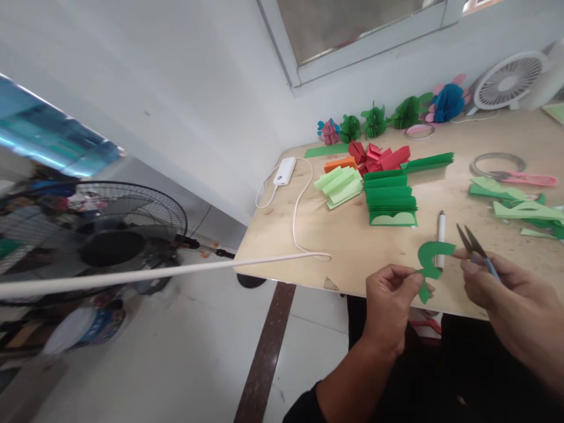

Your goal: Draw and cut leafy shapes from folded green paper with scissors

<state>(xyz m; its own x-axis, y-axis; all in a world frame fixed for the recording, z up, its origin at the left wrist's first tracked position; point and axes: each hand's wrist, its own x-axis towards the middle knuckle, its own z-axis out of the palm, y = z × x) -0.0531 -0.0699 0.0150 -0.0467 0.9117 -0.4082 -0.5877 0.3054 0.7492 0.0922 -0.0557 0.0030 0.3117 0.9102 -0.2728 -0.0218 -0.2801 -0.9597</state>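
Note:
Between thumb and fingers, my left hand [393,296] pinches a curved green paper piece [428,258] over the table's front edge. My right hand [497,282] is closed around the scissors [478,249], whose blades are parted and point up and away, just right of the paper. A fingertip of my right hand is close to the paper's right end; whether they touch I cannot tell. A white pen [441,226] lies behind the green piece, partly covered by it.
Folded green paper [390,197], light green paper [339,187] and red paper [379,157] lie mid-table. Green scraps [529,208] and pink-handled scissors [524,177] are at right. Paper figures [374,120] and a white fan [509,82] line the back. A white cable [176,271] crosses left.

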